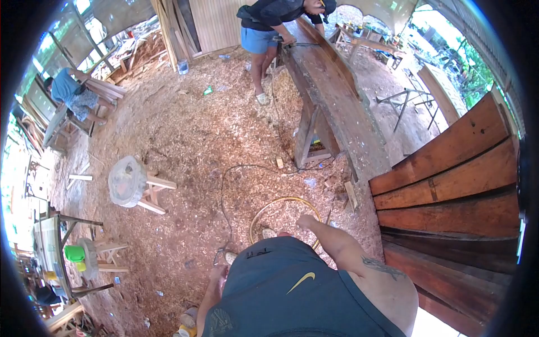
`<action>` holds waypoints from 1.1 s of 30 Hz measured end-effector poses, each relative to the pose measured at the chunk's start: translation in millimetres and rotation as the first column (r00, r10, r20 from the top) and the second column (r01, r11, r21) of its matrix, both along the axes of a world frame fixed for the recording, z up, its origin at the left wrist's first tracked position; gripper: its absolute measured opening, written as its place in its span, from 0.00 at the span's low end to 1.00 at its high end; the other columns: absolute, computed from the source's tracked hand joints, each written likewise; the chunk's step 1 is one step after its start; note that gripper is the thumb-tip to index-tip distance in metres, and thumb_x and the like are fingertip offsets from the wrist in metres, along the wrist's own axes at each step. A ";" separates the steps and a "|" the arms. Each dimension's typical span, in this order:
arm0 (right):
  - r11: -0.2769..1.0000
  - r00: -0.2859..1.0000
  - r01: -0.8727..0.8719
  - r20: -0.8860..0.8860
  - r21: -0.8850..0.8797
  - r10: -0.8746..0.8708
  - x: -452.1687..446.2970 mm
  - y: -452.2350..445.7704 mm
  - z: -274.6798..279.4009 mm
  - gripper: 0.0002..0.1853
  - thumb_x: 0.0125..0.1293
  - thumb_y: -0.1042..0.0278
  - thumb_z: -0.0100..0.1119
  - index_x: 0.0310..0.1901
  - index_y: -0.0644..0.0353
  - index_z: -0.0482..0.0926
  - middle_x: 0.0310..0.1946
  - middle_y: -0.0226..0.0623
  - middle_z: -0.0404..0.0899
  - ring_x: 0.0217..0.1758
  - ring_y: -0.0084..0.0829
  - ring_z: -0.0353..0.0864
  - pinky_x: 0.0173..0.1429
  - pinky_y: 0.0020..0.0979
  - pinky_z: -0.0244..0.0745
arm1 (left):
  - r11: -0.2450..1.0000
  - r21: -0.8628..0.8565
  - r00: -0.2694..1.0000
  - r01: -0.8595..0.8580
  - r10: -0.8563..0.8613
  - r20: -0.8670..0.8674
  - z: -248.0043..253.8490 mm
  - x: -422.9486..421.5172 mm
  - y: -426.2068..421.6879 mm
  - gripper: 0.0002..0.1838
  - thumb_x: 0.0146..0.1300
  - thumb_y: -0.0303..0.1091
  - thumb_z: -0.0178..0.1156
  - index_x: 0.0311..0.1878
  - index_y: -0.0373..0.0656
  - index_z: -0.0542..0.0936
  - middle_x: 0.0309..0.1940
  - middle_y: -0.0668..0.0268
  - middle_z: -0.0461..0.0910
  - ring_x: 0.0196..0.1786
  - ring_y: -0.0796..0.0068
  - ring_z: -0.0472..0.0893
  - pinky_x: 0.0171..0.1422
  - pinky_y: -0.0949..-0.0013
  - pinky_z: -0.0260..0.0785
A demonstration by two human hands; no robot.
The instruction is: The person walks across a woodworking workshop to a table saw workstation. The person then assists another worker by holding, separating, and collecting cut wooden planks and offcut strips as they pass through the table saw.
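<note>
My left hand (218, 273) hangs low beside my dark shirt, near the end of a black cord (223, 194). Its fingers are too small and partly hidden to show whether they hold anything. My right hand (305, 222) is out in front of my body with its fingers curled closed. Whatever is inside that grip, if anything, I cannot make out. Around the spot below that hand runs a yellow hoop-like loop (286, 199), perhaps a hose. Whether the hand touches the loop is unclear. One of my feet (269, 232) shows within the loop.
Wood shavings cover the ground (191, 135). Ahead, a person (264, 28) bends over a long wooden slab (337, 95) on trestles. Large planks (449, 163) lean at my right. A round-topped stool (127, 181) stands left. Another person (78, 98) bends at far left.
</note>
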State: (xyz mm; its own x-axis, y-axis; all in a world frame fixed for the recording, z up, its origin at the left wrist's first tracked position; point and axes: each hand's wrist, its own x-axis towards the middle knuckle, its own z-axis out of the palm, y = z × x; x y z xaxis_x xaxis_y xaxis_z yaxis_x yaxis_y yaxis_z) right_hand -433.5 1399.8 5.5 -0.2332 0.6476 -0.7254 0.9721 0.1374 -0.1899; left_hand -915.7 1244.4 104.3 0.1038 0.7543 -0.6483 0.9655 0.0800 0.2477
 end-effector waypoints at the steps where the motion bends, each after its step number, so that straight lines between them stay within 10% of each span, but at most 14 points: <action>1: 1.000 1.000 -0.017 -0.005 0.004 0.017 -1.4 -0.3 12.7 0.14 0.56 0.69 0.59 0.44 0.52 0.85 0.42 0.47 0.84 0.47 0.48 0.84 0.46 0.46 0.81 | 1.000 -0.004 1.000 0.028 -0.028 -0.008 -10.5 -1.7 0.2 0.07 0.58 0.34 0.56 0.32 0.47 0.83 0.33 0.58 0.84 0.39 0.58 0.85 0.42 0.57 0.77; 4: 1.000 1.000 0.000 -0.004 -0.025 0.000 -4.8 1.7 25.2 0.14 0.56 0.69 0.59 0.44 0.53 0.85 0.42 0.46 0.84 0.47 0.48 0.84 0.46 0.46 0.81 | 0.995 0.024 0.995 0.099 -0.099 -0.019 -67.7 -18.9 -11.1 0.09 0.59 0.36 0.55 0.32 0.46 0.83 0.33 0.58 0.84 0.37 0.59 0.85 0.40 0.58 0.77; 9: 0.996 0.996 -0.086 0.003 -0.015 0.086 -4.5 2.6 23.2 0.13 0.55 0.68 0.60 0.44 0.52 0.85 0.42 0.46 0.84 0.46 0.48 0.84 0.46 0.45 0.82 | 0.770 -0.190 0.749 -0.609 0.637 0.181 45.5 21.1 7.8 0.15 0.61 0.40 0.52 0.33 0.42 0.84 0.33 0.58 0.85 0.34 0.61 0.85 0.37 0.61 0.76; 12: 0.995 0.995 -0.096 -0.004 -0.026 0.095 -1.8 3.6 15.3 0.13 0.55 0.67 0.61 0.44 0.51 0.85 0.41 0.45 0.84 0.46 0.48 0.84 0.46 0.46 0.82 | 0.972 -0.115 0.976 -0.206 0.213 0.053 -71.6 -17.1 -12.4 0.15 0.62 0.40 0.52 0.32 0.41 0.83 0.32 0.58 0.84 0.33 0.62 0.84 0.36 0.61 0.75; 18: 0.998 0.999 -0.053 0.013 0.022 0.053 5.5 0.1 -18.8 0.13 0.54 0.68 0.61 0.43 0.50 0.85 0.40 0.45 0.84 0.47 0.47 0.84 0.46 0.46 0.82 | 0.982 -0.103 0.984 -0.159 0.165 0.061 -74.6 -19.5 -11.8 0.14 0.61 0.39 0.52 0.31 0.41 0.82 0.29 0.57 0.83 0.31 0.63 0.84 0.33 0.59 0.74; 21: 0.993 0.995 -0.097 0.012 -0.068 0.098 -0.9 6.0 24.6 0.13 0.54 0.69 0.61 0.42 0.50 0.85 0.40 0.45 0.85 0.46 0.45 0.85 0.45 0.45 0.82 | 0.593 -0.374 0.597 -0.713 0.793 0.120 -57.7 -6.8 -5.7 0.13 0.62 0.38 0.52 0.30 0.42 0.82 0.26 0.60 0.82 0.27 0.66 0.82 0.29 0.61 0.72; 24: 0.993 1.000 0.018 0.000 -0.120 -0.018 -2.7 8.2 34.0 0.12 0.55 0.70 0.61 0.42 0.51 0.86 0.38 0.44 0.85 0.44 0.43 0.86 0.44 0.43 0.82 | 0.401 -0.537 0.329 -0.743 0.916 0.229 -96.9 -19.0 -13.5 0.12 0.62 0.38 0.53 0.30 0.42 0.81 0.23 0.63 0.80 0.24 0.70 0.79 0.26 0.64 0.69; 27: 0.982 0.997 0.072 0.012 -0.176 -0.071 -7.8 10.9 62.3 0.12 0.56 0.71 0.61 0.43 0.51 0.85 0.35 0.43 0.85 0.41 0.41 0.87 0.42 0.41 0.82 | 0.985 -0.051 0.973 -0.163 0.170 0.157 -92.5 -26.7 -16.0 0.11 0.62 0.38 0.55 0.30 0.43 0.80 0.22 0.66 0.78 0.23 0.73 0.77 0.23 0.66 0.67; 30: 0.985 0.998 0.056 0.008 -0.160 -0.056 -7.4 11.8 61.1 0.12 0.56 0.71 0.61 0.43 0.52 0.85 0.34 0.42 0.85 0.38 0.40 0.87 0.41 0.40 0.82 | 0.508 -0.476 0.414 -0.718 0.862 0.294 -82.3 -18.0 -12.2 0.11 0.62 0.38 0.55 0.30 0.44 0.80 0.22 0.66 0.78 0.22 0.72 0.76 0.23 0.66 0.67; 33: 0.996 0.998 -0.054 0.003 -0.063 0.055 2.1 7.3 23.0 0.12 0.56 0.71 0.61 0.43 0.52 0.85 0.34 0.41 0.86 0.37 0.39 0.88 0.41 0.40 0.82 | 0.613 -0.366 0.528 -0.700 0.790 0.313 -82.6 -16.8 -13.5 0.10 0.62 0.38 0.55 0.30 0.43 0.80 0.21 0.66 0.77 0.21 0.72 0.75 0.22 0.67 0.66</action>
State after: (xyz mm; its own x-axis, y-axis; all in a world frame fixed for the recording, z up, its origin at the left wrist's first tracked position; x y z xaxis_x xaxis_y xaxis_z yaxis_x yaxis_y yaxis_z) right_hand -431.5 1407.1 28.6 -0.2632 0.5867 -0.7658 0.9645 0.1782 -0.1949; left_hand -932.5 1230.9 21.6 -0.1618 0.5617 -0.8114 0.3343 0.8048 0.4905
